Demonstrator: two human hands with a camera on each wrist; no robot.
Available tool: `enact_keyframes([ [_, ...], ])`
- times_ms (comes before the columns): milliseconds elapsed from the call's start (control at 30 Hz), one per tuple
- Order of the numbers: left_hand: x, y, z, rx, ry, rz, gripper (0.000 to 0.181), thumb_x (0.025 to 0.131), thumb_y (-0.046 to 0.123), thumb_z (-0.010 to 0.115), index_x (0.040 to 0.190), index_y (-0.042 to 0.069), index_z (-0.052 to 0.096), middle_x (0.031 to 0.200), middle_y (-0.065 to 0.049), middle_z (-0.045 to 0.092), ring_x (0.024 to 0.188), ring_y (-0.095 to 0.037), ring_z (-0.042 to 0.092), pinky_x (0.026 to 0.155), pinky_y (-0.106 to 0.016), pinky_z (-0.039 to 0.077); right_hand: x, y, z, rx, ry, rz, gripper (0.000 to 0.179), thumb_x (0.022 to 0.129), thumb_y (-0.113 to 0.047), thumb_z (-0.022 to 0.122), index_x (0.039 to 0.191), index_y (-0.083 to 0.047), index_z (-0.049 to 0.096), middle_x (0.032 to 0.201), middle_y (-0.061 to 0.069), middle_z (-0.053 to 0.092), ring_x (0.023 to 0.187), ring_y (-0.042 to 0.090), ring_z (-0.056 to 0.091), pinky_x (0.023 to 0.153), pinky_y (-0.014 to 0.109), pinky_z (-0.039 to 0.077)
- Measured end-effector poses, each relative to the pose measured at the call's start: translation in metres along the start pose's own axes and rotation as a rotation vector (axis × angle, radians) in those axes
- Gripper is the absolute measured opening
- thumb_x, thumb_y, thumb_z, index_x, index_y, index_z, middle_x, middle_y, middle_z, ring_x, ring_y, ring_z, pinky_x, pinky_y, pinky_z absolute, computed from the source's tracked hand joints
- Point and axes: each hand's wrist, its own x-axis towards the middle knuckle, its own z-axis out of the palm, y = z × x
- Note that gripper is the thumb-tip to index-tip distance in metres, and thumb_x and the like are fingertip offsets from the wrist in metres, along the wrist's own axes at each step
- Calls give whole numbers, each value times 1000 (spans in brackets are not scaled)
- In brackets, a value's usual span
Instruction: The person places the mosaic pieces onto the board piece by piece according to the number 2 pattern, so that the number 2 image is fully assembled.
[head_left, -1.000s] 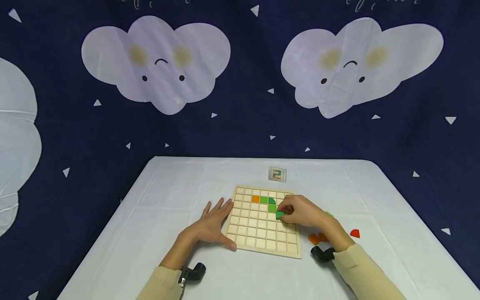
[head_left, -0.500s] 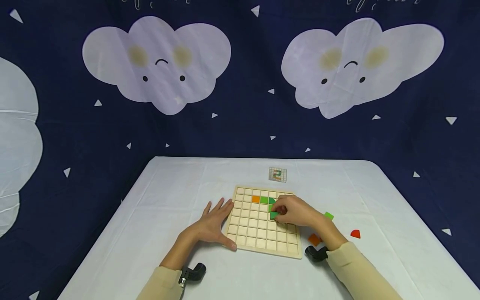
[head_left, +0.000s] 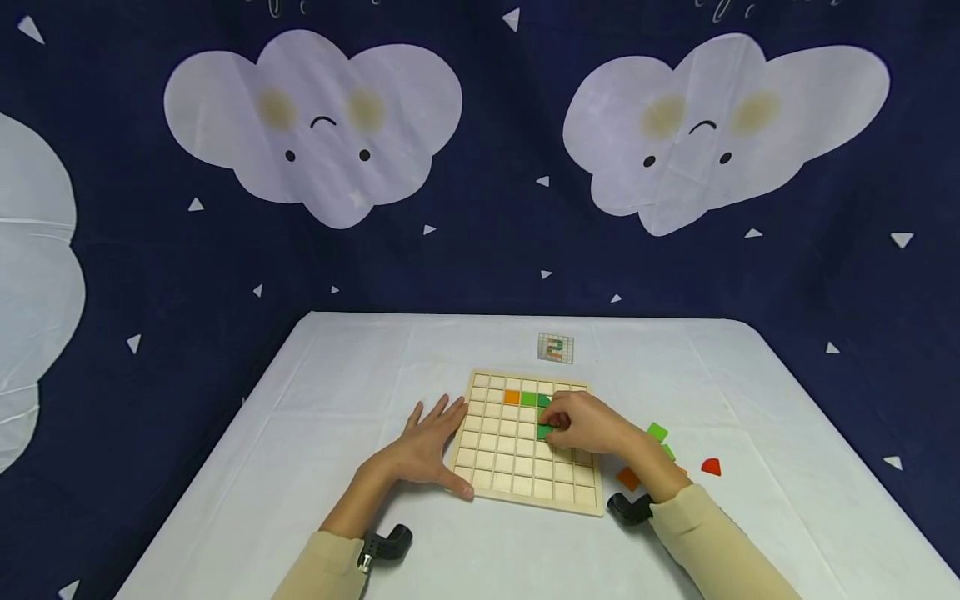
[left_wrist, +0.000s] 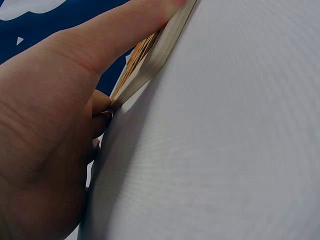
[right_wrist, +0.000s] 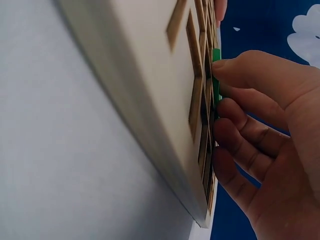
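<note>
A wooden grid board [head_left: 491,482] lies on the white table. My left hand [head_left: 423,450] rests at its left side, fingers spread along the edge and thumb at the near left corner. Over the board's right half, my right hand [head_left: 592,423] pinches a dark green tile [head_left: 543,432] between thumb and fingers. The right wrist view shows this green tile [right_wrist: 216,82] edge-on, right at the grid cells. In an upper row sit an orange tile [head_left: 512,397], a light green tile [head_left: 528,399] and a dark green tile [head_left: 543,401]. My right fingers hide the cells below that row's right end.
Right of the board lie light green tiles [head_left: 657,432], an orange tile [head_left: 628,478] and a red rounded tile [head_left: 712,467], some partly behind my right forearm. A small pattern card [head_left: 556,348] lies beyond the board. A dark cloud-print curtain [head_left: 495,250] hangs behind the table.
My right hand has carried the dark green tile slightly left, about one column across the grid. More loose tiles show beside my right forearm. My left hand has stayed in place.
</note>
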Motion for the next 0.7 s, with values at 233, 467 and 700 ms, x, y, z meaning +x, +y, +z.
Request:
enact_keyframes([
  [233,0,0,-2,0,2,-7,141,46,83,72,154,9,19,160,-2,12,146,-24,1,113,-51,-7,2,-1,0,-12,11,4,13,82,-21,77,94,-23,72,84,-12,57,73,8,52,65,27,48],
  [467,1,1,-3,5,5,0,141,47,83,72,154,8,19,160,-4,13,146,-25,1,113,-52,-7,3,1,1,-18,19,-1,12,83,-21,76,94,-23,71,84,-12,58,74,7,53,65,26,49],
  [700,-1,2,-2,-6,-3,2,139,48,81,74,154,8,19,160,-3,13,146,-24,1,113,-52,-7,-10,4,-4,-5,51,8,14,83,-21,77,96,-21,71,85,-13,58,74,8,53,65,27,48],
])
